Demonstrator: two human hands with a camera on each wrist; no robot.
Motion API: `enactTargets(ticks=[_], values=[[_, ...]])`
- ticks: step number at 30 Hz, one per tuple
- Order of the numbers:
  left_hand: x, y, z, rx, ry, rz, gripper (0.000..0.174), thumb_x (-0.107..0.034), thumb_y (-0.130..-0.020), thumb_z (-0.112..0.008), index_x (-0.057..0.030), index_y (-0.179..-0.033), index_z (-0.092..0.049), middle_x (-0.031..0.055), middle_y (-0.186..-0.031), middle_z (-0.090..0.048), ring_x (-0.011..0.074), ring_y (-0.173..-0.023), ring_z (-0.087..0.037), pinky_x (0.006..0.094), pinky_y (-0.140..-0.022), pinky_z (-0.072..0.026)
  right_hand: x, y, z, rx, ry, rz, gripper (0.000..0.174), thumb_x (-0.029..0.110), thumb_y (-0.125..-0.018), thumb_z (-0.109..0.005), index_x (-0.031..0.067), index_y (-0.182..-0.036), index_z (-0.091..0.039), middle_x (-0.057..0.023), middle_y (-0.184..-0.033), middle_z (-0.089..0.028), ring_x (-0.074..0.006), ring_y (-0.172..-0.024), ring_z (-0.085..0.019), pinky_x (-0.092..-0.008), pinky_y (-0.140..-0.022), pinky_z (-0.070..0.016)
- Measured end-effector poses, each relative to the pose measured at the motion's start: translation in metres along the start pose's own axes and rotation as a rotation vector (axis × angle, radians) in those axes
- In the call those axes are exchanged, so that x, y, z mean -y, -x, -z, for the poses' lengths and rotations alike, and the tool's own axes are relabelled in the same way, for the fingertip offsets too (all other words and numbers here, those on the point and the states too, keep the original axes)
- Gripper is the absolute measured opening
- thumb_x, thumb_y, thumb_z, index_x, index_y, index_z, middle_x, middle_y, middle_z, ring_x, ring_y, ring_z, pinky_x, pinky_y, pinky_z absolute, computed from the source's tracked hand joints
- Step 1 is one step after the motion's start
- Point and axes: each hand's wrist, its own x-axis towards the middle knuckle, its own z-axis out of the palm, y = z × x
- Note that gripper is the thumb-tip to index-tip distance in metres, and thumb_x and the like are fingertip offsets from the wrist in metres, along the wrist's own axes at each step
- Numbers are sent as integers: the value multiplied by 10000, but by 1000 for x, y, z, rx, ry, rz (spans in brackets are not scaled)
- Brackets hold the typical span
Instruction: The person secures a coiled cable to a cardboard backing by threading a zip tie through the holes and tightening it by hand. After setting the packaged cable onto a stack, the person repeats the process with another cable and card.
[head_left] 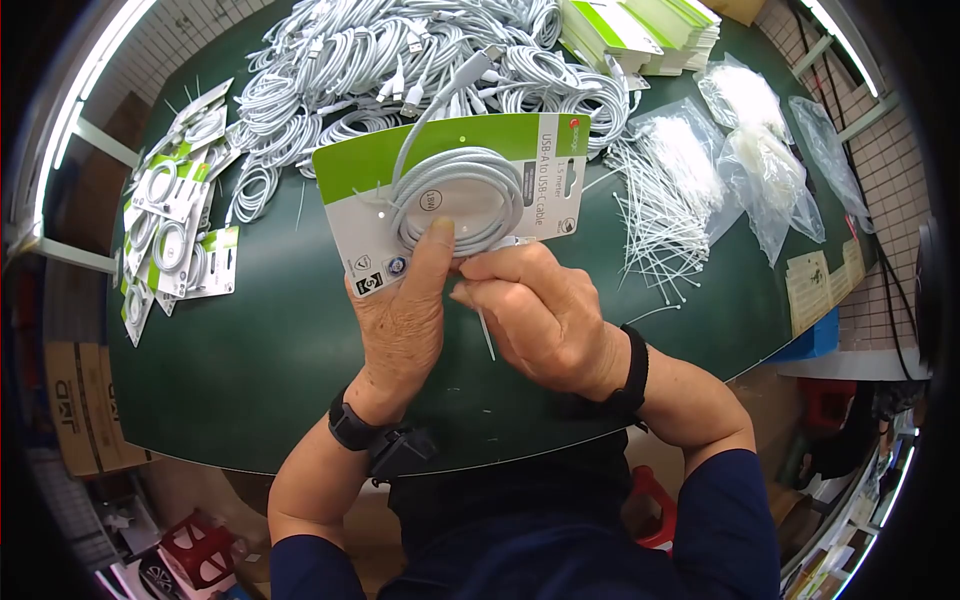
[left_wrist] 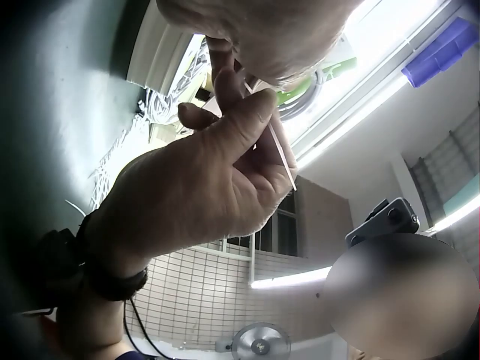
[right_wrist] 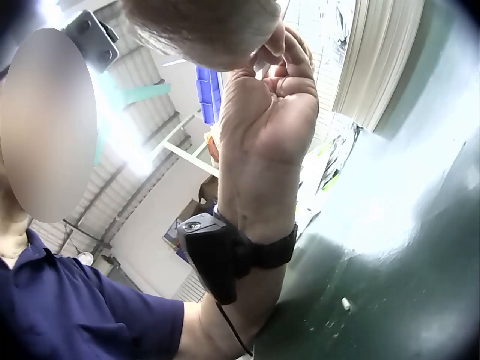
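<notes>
My left hand (head_left: 405,310) grips a green and white cardboard card (head_left: 340,150) from below, with the thumb pressed onto the coil. On the card lies a coiled light grey USB cable (head_left: 505,195), one plug (head_left: 475,70) sticking up past the top edge. Close beside it, my right hand (head_left: 540,310) pinches a thin white cable tie (head_left: 487,335) at the lower edge of the coil, its tail hanging below the fingers. The tie (left_wrist: 279,150) also shows across the right hand (left_wrist: 195,176) in the left wrist view. The right wrist view shows the left palm (right_wrist: 281,127).
A large heap of coiled cables (head_left: 340,60) covers the back of the green table (head_left: 250,380). Carded cables (head_left: 170,240) lie at left. Stacked cards (head_left: 610,30), loose cable ties (head_left: 650,220) and plastic bags (head_left: 765,160) lie at right.
</notes>
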Motion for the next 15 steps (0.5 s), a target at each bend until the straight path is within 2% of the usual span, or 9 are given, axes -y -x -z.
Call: enactTargets(ticks=[7, 15], values=[[-3, 2, 0, 42, 67, 60, 302, -61, -1033, -694, 13, -1316, -621, 116, -1193, -716, 172, -1004, -720, 318, -787, -652, 1, 5, 0, 10, -185, 18, 325, -91, -810, -856, 4, -1057, -667, -161, -1075, -712, -271, -841, -746, -366, -764, -649], [-2, 2, -1, 35, 66, 69, 320, -64, -1038, -688, 13, -1337, -603, 127, -1215, -708, 185, -1002, -725, 330, -774, -662, -3, 8, -1, 23, -286, -3, 341, -58, -848, -857, 20, -1083, -624, -168, -1088, -720, -269, -845, -740, -381, -788, -640]])
